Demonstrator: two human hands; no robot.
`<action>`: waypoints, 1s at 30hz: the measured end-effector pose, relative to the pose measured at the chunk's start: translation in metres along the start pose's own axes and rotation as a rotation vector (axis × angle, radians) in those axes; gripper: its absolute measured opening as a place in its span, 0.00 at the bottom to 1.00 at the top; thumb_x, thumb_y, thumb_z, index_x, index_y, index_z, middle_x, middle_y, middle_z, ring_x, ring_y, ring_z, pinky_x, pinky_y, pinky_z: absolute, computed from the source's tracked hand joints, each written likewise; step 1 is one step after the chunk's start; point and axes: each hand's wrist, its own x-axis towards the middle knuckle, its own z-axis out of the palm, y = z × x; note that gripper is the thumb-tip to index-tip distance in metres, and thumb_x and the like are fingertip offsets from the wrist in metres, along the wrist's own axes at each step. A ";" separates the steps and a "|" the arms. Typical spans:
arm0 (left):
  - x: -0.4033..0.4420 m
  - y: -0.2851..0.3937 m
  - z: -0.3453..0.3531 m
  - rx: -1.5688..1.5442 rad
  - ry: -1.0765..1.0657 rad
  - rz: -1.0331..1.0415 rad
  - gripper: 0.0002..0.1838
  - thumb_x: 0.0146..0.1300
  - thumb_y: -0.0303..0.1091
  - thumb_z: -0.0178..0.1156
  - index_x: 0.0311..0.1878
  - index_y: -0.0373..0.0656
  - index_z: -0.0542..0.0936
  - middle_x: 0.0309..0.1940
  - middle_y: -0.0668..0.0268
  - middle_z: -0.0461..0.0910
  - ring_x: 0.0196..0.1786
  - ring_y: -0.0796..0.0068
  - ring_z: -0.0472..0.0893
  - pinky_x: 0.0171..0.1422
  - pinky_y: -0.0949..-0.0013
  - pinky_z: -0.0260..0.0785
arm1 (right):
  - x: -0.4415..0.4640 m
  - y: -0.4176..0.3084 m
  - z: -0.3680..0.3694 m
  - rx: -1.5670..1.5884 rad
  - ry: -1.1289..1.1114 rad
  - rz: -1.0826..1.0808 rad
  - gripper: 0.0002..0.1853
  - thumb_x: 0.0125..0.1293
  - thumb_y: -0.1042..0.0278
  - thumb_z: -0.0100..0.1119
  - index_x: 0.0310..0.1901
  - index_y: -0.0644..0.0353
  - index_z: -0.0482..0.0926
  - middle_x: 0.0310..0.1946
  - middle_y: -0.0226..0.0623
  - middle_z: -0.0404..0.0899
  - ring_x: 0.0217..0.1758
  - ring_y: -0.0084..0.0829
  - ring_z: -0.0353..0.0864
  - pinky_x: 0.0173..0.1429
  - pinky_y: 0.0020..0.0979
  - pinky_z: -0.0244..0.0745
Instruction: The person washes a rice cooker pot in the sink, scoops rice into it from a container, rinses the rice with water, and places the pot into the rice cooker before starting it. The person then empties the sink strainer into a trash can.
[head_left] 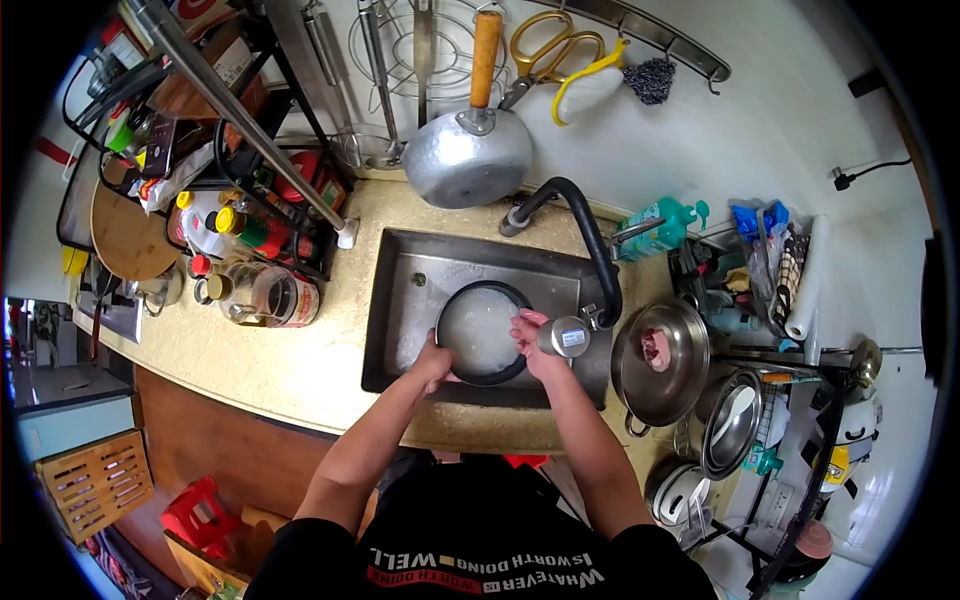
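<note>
A round, dark-rimmed pan (480,335) with cloudy, whitish water in it sits in the metal sink (385,300). My left hand (432,362) is closed on its lower left rim. At the right side of the rim is my right hand (535,342), its fingers curled over the water. A pinkish patch shows at those fingertips; whether it is a held thing or the fingers themselves is unclear. The silver tap head (565,337), with a white and blue label, hangs beside my right hand and partly covers it.
The black tap (585,230) arches over the sink's right side. A steel pan (640,385) with a piece of raw meat (656,350) stands right of it. Bottles and jars (262,290) line the left counter. A saucepan (468,155) hangs on the back wall.
</note>
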 end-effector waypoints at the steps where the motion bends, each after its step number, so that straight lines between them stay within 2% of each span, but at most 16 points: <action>1: -0.001 0.000 -0.008 -0.014 0.009 0.001 0.39 0.59 0.20 0.57 0.71 0.45 0.51 0.56 0.49 0.73 0.44 0.51 0.84 0.32 0.51 0.84 | 0.003 -0.002 -0.001 0.080 -0.014 0.007 0.14 0.67 0.71 0.63 0.53 0.56 0.75 0.36 0.30 0.80 0.31 0.19 0.75 0.26 0.19 0.63; 4: -0.007 0.004 -0.031 -0.025 0.069 0.013 0.40 0.59 0.20 0.57 0.72 0.46 0.51 0.57 0.50 0.74 0.44 0.53 0.84 0.30 0.54 0.84 | 0.011 0.000 -0.009 0.152 -0.064 0.072 0.17 0.67 0.70 0.64 0.55 0.57 0.74 0.31 0.27 0.77 0.27 0.18 0.71 0.25 0.18 0.62; 5: -0.012 0.010 -0.036 -0.025 0.083 0.005 0.40 0.60 0.21 0.58 0.73 0.48 0.50 0.57 0.51 0.74 0.44 0.55 0.84 0.28 0.58 0.83 | 0.012 0.000 -0.003 0.089 0.017 0.090 0.11 0.68 0.61 0.64 0.48 0.51 0.75 0.27 0.22 0.71 0.22 0.17 0.63 0.21 0.18 0.56; 7: -0.014 0.013 -0.050 -0.021 0.119 0.023 0.41 0.60 0.21 0.57 0.73 0.49 0.50 0.57 0.52 0.74 0.44 0.56 0.84 0.28 0.59 0.82 | 0.014 0.001 0.001 0.118 0.082 0.087 0.10 0.70 0.55 0.61 0.41 0.47 0.72 0.24 0.19 0.66 0.20 0.17 0.59 0.21 0.19 0.52; 8: -0.016 0.014 -0.058 -0.018 0.138 0.031 0.41 0.60 0.21 0.57 0.74 0.50 0.49 0.57 0.53 0.74 0.44 0.57 0.84 0.28 0.59 0.82 | 0.014 0.002 0.004 0.134 0.116 0.087 0.11 0.70 0.51 0.60 0.38 0.45 0.71 0.23 0.18 0.64 0.19 0.17 0.57 0.20 0.19 0.50; 9: -0.017 0.015 -0.065 -0.023 0.153 0.040 0.42 0.61 0.21 0.56 0.75 0.52 0.48 0.58 0.54 0.74 0.46 0.57 0.83 0.29 0.60 0.82 | 0.017 0.003 0.010 0.102 0.215 0.087 0.17 0.71 0.44 0.56 0.32 0.43 0.65 0.20 0.17 0.57 0.17 0.18 0.53 0.20 0.22 0.47; 12: -0.029 0.028 -0.078 -0.021 0.131 0.085 0.45 0.61 0.20 0.53 0.78 0.55 0.43 0.62 0.54 0.72 0.50 0.56 0.82 0.30 0.61 0.81 | 0.015 -0.005 0.020 -0.050 0.279 0.182 0.17 0.71 0.44 0.56 0.31 0.43 0.65 0.19 0.18 0.57 0.17 0.19 0.54 0.20 0.23 0.49; 13: -0.035 0.034 -0.080 -0.013 0.149 0.107 0.46 0.62 0.20 0.52 0.78 0.54 0.41 0.62 0.54 0.71 0.50 0.57 0.82 0.31 0.62 0.81 | 0.018 -0.006 0.018 0.007 0.218 0.217 0.17 0.72 0.47 0.56 0.29 0.45 0.67 0.19 0.20 0.59 0.17 0.20 0.54 0.20 0.24 0.50; 16: -0.046 0.046 -0.084 0.004 0.187 0.173 0.47 0.62 0.20 0.50 0.79 0.53 0.37 0.64 0.53 0.70 0.50 0.58 0.81 0.31 0.64 0.80 | 0.024 -0.006 0.021 0.122 0.277 0.171 0.14 0.72 0.54 0.57 0.29 0.48 0.69 0.20 0.21 0.62 0.17 0.20 0.55 0.20 0.23 0.52; 18: -0.047 0.050 -0.090 0.004 0.193 0.224 0.48 0.62 0.20 0.49 0.80 0.52 0.35 0.65 0.52 0.70 0.49 0.59 0.81 0.32 0.65 0.80 | 0.028 -0.004 0.011 0.122 0.189 0.159 0.12 0.72 0.57 0.57 0.31 0.49 0.71 0.20 0.21 0.63 0.17 0.20 0.56 0.20 0.22 0.54; 22: -0.061 0.065 -0.090 0.030 0.194 0.296 0.47 0.61 0.20 0.46 0.80 0.49 0.35 0.61 0.50 0.73 0.46 0.63 0.82 0.30 0.67 0.79 | 0.035 0.002 -0.012 0.090 0.030 0.157 0.09 0.71 0.59 0.58 0.33 0.49 0.73 0.20 0.20 0.64 0.19 0.20 0.58 0.21 0.21 0.55; 24: -0.060 0.065 -0.094 0.084 0.183 0.323 0.46 0.61 0.20 0.46 0.80 0.48 0.35 0.59 0.50 0.75 0.44 0.65 0.82 0.29 0.68 0.78 | 0.034 0.007 -0.019 0.236 0.084 0.201 0.10 0.70 0.57 0.59 0.33 0.49 0.74 0.20 0.20 0.64 0.19 0.20 0.58 0.21 0.21 0.55; 27: -0.049 0.056 -0.102 0.188 0.251 0.429 0.45 0.61 0.21 0.45 0.80 0.46 0.37 0.56 0.51 0.77 0.42 0.68 0.81 0.32 0.69 0.77 | 0.037 0.011 -0.023 0.271 0.122 0.281 0.11 0.68 0.54 0.62 0.32 0.48 0.75 0.20 0.20 0.65 0.19 0.19 0.60 0.21 0.20 0.55; 30: -0.052 0.056 -0.099 0.259 0.295 0.527 0.45 0.60 0.22 0.46 0.80 0.45 0.39 0.58 0.48 0.77 0.46 0.62 0.82 0.43 0.67 0.77 | 0.038 0.013 -0.032 0.229 0.045 0.303 0.11 0.65 0.54 0.65 0.32 0.47 0.75 0.22 0.20 0.69 0.20 0.18 0.62 0.21 0.20 0.56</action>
